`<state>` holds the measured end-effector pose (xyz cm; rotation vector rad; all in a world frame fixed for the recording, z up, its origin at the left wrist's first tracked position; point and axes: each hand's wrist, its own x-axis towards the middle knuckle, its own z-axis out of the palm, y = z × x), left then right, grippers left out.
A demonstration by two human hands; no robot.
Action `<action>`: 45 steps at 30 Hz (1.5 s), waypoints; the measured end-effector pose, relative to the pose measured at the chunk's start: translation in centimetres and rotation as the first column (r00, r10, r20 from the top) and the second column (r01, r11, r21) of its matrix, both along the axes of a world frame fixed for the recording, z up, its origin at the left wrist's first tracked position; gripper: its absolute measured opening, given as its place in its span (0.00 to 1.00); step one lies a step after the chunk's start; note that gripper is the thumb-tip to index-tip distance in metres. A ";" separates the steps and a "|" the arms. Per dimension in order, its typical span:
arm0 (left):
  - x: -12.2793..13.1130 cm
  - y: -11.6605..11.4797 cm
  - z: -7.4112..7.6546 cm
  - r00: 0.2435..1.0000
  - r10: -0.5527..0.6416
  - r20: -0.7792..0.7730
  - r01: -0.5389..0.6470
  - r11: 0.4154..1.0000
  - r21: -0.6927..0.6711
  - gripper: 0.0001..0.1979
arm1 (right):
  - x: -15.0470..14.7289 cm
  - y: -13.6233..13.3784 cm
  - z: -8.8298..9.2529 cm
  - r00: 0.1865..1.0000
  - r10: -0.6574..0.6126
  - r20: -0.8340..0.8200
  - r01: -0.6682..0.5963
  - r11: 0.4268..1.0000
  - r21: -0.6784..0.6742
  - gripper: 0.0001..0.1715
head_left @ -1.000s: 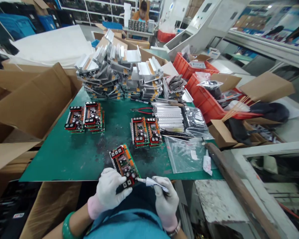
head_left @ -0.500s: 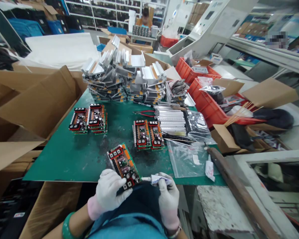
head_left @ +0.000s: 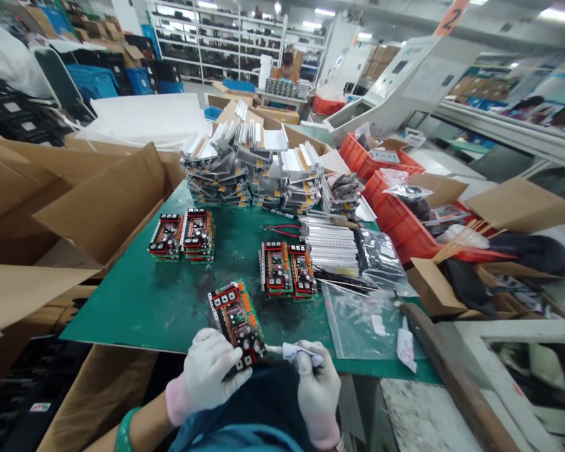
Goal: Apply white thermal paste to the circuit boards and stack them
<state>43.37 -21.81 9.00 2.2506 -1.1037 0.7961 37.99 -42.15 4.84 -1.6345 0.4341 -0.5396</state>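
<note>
A circuit board (head_left: pixel 238 323) is gripped at its near corner by the gloved left hand (head_left: pixel 204 373) and is rested on the near edge of a green mat (head_left: pixel 155 307). A small white tube (head_left: pixel 301 353) is pinched in the gloved right hand (head_left: pixel 317 392), with its nozzle held just beside the board.

The white gloves (head_left: pixel 204 367) have pink cuffs (head_left: pixel 179 402), and the circuit board (head_left: pixel 238 323) is green, orange and red.
</note>
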 end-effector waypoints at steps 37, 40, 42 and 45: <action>19.5 -7.8 2.2 0.872 0.201 -0.447 -0.184 0.979 0.082 0.13 | 4.1 -4.5 -2.6 0.997 0.024 0.069 -0.046 0.937 0.346 0.30; 20.6 -8.2 1.8 0.860 0.195 -0.471 -0.171 0.981 0.093 0.08 | 4.2 -4.6 -2.9 0.997 0.006 0.082 -0.037 0.925 0.379 0.29; 20.3 -7.6 2.1 0.867 0.194 -0.459 -0.178 0.981 0.078 0.08 | 4.3 -4.7 -3.0 0.997 0.010 0.080 -0.044 0.903 0.427 0.29; 18.0 -6.1 3.1 0.894 0.175 -0.412 -0.176 0.984 0.038 0.09 | 4.5 -4.9 -3.3 0.997 0.023 0.070 -0.056 0.850 0.523 0.28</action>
